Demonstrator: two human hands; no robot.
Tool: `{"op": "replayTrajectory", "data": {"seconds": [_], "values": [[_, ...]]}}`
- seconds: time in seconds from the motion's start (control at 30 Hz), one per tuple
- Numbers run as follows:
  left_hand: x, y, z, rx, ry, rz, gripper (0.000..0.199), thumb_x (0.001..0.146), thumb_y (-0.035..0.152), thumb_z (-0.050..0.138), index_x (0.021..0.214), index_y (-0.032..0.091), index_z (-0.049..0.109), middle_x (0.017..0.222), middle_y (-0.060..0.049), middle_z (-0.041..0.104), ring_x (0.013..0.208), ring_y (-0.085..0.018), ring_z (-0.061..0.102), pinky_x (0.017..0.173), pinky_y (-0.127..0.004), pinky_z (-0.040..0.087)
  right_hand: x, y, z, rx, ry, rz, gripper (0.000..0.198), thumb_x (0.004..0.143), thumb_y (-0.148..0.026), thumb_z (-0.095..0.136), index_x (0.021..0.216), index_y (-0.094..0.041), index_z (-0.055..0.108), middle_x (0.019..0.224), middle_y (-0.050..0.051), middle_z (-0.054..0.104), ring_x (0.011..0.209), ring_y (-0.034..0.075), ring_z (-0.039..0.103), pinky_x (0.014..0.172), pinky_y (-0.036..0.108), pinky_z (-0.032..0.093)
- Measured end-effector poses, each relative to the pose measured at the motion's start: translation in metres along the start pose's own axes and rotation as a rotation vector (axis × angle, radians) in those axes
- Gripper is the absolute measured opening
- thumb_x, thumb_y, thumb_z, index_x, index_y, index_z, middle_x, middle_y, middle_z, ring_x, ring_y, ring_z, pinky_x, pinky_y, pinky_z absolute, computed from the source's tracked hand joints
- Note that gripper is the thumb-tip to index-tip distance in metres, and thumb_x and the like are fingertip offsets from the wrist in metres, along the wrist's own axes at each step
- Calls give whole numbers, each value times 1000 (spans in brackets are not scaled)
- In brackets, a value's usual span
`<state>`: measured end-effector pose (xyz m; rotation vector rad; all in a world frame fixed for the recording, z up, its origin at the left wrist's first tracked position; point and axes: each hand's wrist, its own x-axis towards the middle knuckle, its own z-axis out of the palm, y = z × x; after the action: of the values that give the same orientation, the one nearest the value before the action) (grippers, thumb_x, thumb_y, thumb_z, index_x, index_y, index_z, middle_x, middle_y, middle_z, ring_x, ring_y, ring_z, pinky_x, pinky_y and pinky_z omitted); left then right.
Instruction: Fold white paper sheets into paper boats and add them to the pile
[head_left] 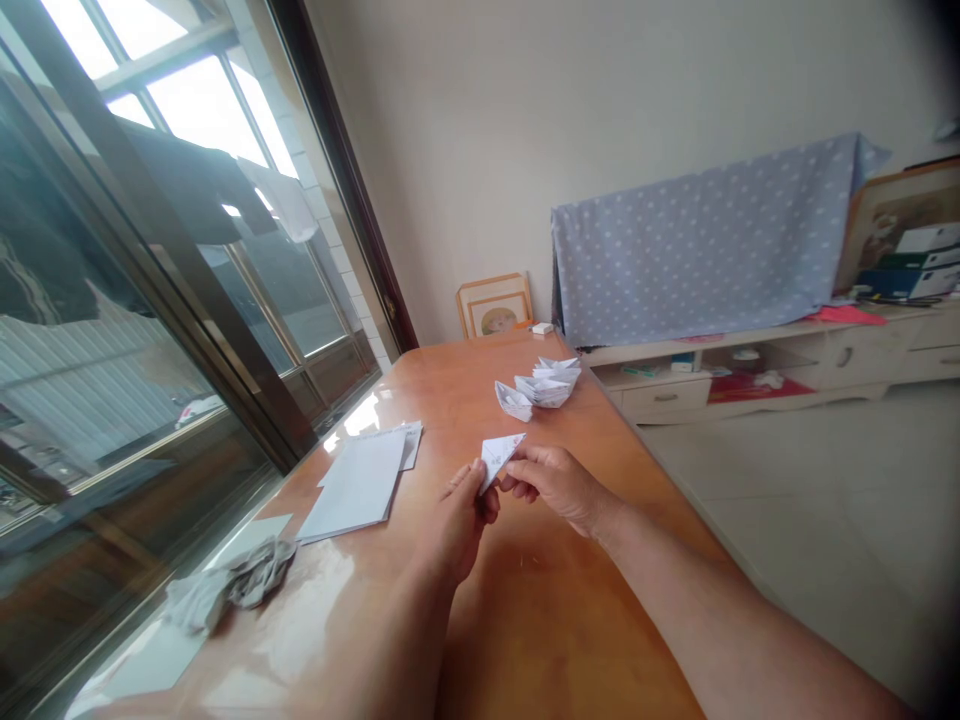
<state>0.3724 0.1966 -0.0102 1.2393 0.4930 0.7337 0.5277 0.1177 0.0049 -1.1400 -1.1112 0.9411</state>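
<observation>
A small piece of folded white paper point(498, 456), roughly triangular with faint markings, is held up above the wooden table. My left hand point(466, 505) pinches its lower left edge between thumb and fingers. At its right side, the fingers of my right hand point(551, 482) are curled and grip the paper's edge. Beyond my hands, several folded paper boats point(551, 385) stand close together near the table's right edge. To the left lies a stack of white paper sheets point(356, 485).
The glossy wooden table point(585, 610) stretches away from me. Crumpled grey cloth point(259, 572) lies on its left side. A small white box point(541, 328) sits at the far end. A glass sliding door point(225, 250) runs along the left; a low white cabinet point(667, 397) stands right.
</observation>
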Motion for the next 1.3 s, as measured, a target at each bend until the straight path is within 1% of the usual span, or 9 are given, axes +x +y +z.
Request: {"op": "replayTrajectory", "data": {"seconds": [0.17,0.43,0.6,0.73,0.87,0.97,1.13,1.3], "values": [[-1,3,2,-2,-7,-1,34,95,49,57,82,17,59,64,0,52,61,-12,44,59,-25,33,-1,-2,0,10,-25,-13,19,84,-31,59,86,-18,73,82,4,68,74,16,53,66,30,40],[0,2,1,-63,-24,-20,33,93,48,59,84,16,61,65,0,53,60,-11,44,57,-24,35,-1,-2,1,1,-12,-3,19,84,-33,62,85,-17,72,77,3,65,72,16,53,65,29,39],[0,3,1,-141,-14,-66,32,92,46,62,84,15,63,65,0,54,59,-10,45,57,-23,37,-3,-5,1,-4,-31,-14,21,85,-37,64,86,-18,72,76,3,64,73,16,52,66,29,39],[1,4,0,-219,-23,-144,31,90,46,66,87,15,64,65,0,55,58,-9,47,56,-22,38,-4,-10,0,2,-68,-3,25,86,-41,65,88,-18,72,78,4,66,74,16,53,66,28,39],[1,5,0,-267,-27,-189,33,87,48,69,85,15,64,62,2,52,55,-8,45,54,-21,38,-4,-11,0,62,-114,-20,23,86,-39,64,85,-17,71,77,4,65,71,14,50,66,28,38],[1,5,1,-267,-26,-175,34,87,49,69,85,15,64,62,2,53,55,-8,45,54,-21,38,-4,-11,0,72,-102,-22,21,85,-37,65,83,-17,71,75,3,64,70,14,50,65,28,37],[-1,5,2,-229,-16,-143,35,89,49,66,87,14,65,66,0,55,57,-8,47,55,-21,39,-4,-10,0,5,-65,-1,20,84,-37,65,87,-18,73,76,3,66,74,16,54,64,28,39],[0,4,2,-225,-11,-157,35,88,49,68,86,15,65,65,0,55,57,-9,47,55,-22,39,-3,-9,0,-1,-56,5,20,83,-36,65,87,-18,73,75,3,66,73,16,54,64,28,39]]}}
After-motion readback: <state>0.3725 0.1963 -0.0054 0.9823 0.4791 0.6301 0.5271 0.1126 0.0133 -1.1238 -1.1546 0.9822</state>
